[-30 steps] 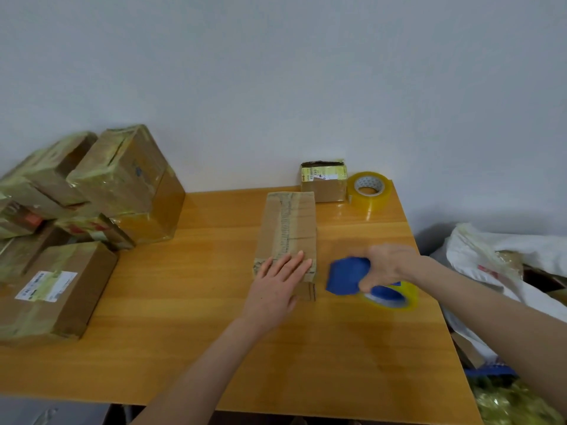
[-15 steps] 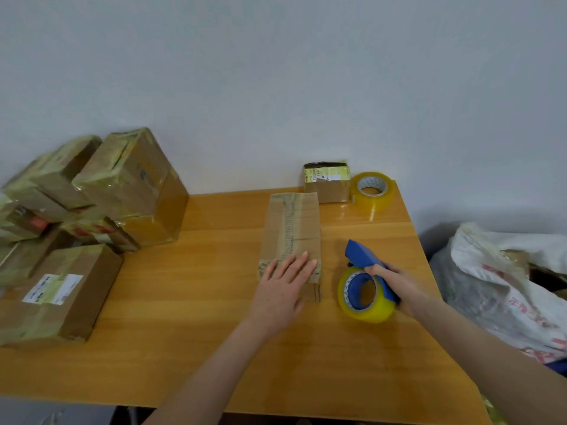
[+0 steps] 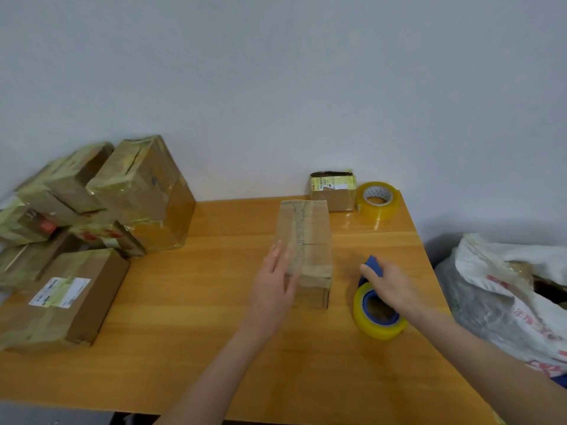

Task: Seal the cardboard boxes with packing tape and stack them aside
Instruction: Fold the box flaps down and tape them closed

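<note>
Central box (image 3: 306,240) appears taped, flat left hand (image 3: 273,289) against it, right hand (image 3: 389,286) gripping tape dispenser (image 3: 379,317); stacking onto nine-o'clock pile (image 3: 92,216) remains.

long taped cardboard box (image 3: 306,240) lying flat mid-table, blue tape dispenser (image 3: 376,305) beside it, perhaps resting

I'm at a makeshift parcel-packing spot: taped boxes (image 3: 92,225) with shipping labels pile along the left edge of my wooden table (image 3: 184,332), 1 spare tape roll (image 3: 378,200) at its far right corner, bare wall (image 3: 276,87) behind.
</note>
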`<state>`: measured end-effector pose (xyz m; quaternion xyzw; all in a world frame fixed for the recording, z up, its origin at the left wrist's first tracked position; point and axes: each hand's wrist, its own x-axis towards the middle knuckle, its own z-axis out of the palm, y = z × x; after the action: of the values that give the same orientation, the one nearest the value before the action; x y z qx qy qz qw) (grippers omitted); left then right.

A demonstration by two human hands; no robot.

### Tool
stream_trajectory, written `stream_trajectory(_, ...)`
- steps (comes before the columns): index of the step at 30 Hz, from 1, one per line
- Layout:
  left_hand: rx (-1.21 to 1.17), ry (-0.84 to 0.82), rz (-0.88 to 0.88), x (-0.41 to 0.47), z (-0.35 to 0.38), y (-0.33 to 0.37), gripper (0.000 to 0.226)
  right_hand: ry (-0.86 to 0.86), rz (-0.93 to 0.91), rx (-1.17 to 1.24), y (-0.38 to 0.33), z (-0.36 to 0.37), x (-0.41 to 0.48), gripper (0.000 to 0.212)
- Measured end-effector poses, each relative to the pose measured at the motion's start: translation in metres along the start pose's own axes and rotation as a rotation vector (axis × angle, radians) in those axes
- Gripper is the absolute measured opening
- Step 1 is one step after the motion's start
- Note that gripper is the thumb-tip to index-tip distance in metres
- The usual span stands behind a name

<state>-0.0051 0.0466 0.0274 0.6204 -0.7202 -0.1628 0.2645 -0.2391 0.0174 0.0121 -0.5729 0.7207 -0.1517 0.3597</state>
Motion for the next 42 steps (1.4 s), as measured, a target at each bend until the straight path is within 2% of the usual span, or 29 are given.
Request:
stream_trajectory(1,-0.067,0.021,-0.142,0.004,-0.002,0.000,0.065,0.006,-0.049,0.000,-0.018,0.006,-0.005,0.073)
stream_trajectory(3,-0.181,-0.048,-0.401,0.015,0.000,0.001,0.082,-0.025,-0.080,0.021,-0.050,0.025,-0.010,0.077)
stream_trajectory(5,-0.281,-0.118,-0.518,0.023,0.004,0.001,0.091,-0.064,-0.048,0.082,-0.073,0.043,-0.013,0.073)
stream_trajectory(6,-0.307,-0.123,-0.532,0.026,0.007,-0.003,0.087,-0.064,-0.018,0.104,-0.079,0.050,-0.013,0.071)
stream_trajectory(8,-0.327,-0.092,-0.527,0.027,0.011,-0.013,0.063,-0.028,0.011,0.072,-0.079,0.059,-0.008,0.064)
stream_trajectory(11,-0.382,-0.058,-0.502,0.024,0.013,-0.021,0.035,0.023,0.005,0.019,-0.075,0.062,-0.003,0.040)
stream_trajectory(13,-0.403,-0.037,-0.515,0.024,0.013,-0.022,0.029,0.036,-0.021,0.035,-0.073,0.062,0.000,0.030)
stream_trajectory(15,-0.421,-0.030,-0.539,0.023,0.011,-0.025,0.034,0.028,-0.038,0.074,-0.071,0.059,0.001,0.023)
stream_trajectory(18,-0.459,-0.068,-0.541,0.019,0.007,-0.025,0.041,0.003,-0.045,0.075,-0.067,0.055,0.001,0.023)
stream_trajectory(24,-0.577,-0.106,-0.517,0.013,0.004,-0.028,0.041,-0.072,-0.034,0.086,-0.068,0.053,0.003,0.042)
stream_trajectory(26,-0.496,-0.032,-0.507,0.013,0.003,-0.037,0.039,-0.072,-0.041,0.053,-0.064,0.048,0.001,0.050)
stream_trajectory(28,-0.381,0.123,-0.482,0.008,-0.002,-0.046,0.031,0.030,-0.070,0.014,-0.053,0.041,-0.004,0.059)
stream_trajectory(29,-0.357,0.167,-0.460,0.005,-0.005,-0.048,0.026,0.072,-0.089,0.033,-0.048,0.038,-0.008,0.060)
stream_trajectory(31,-0.383,0.144,-0.436,0.001,-0.008,-0.047,0.018,0.073,-0.132,0.096,-0.044,0.035,-0.015,0.058)
stream_trajectory(34,-0.437,0.086,-0.431,0.001,-0.007,-0.043,0.019,0.035,-0.207,0.101,-0.046,0.038,-0.017,0.060)
stream_trajectory(38,-0.478,0.086,-0.453,0.003,-0.001,-0.045,0.026,0.049,-0.223,0.132,-0.048,0.041,-0.016,0.062)
stream_trajectory(42,-0.402,0.088,-0.410,0.005,-0.001,-0.043,0.019,0.057,-0.285,0.023,-0.047,0.043,-0.017,0.056)
